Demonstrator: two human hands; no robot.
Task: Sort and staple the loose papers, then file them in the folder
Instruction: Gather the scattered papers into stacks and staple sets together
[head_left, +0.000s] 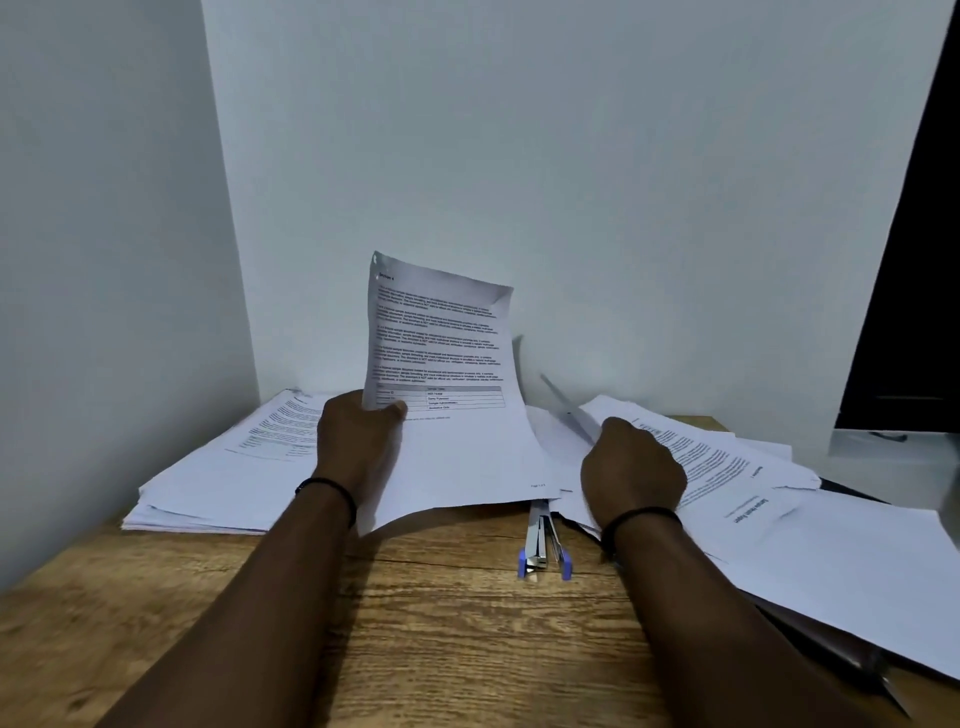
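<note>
The left hand (358, 441) holds a printed sheet (441, 358) upright by its lower left corner, the text side turned toward the person, most likely so the page can be read and matched to a set before stapling. Its fingers are curled round the paper's edge, with the thumb pressed on the front near the small table printed at the foot of the page. The sheet's top right corner curls over.

The right hand (631, 470) rests on the spread of loose papers (737, 467) at the right of the counter (415, 623), seemingly lifting or parting a page; the paper edge above it is blurred. Its fingers are bent and hidden behind the knuckles, so I cannot tell whether they pinch a sheet or only press on it.

A second pile of papers (218, 478) lies at the left against the wall. The stapler (543, 545) lies between the two arms, its far end tucked under the papers, within easy reach. A dark edge shows under the right-hand papers; it may be the folder, but that is unclear.
</note>
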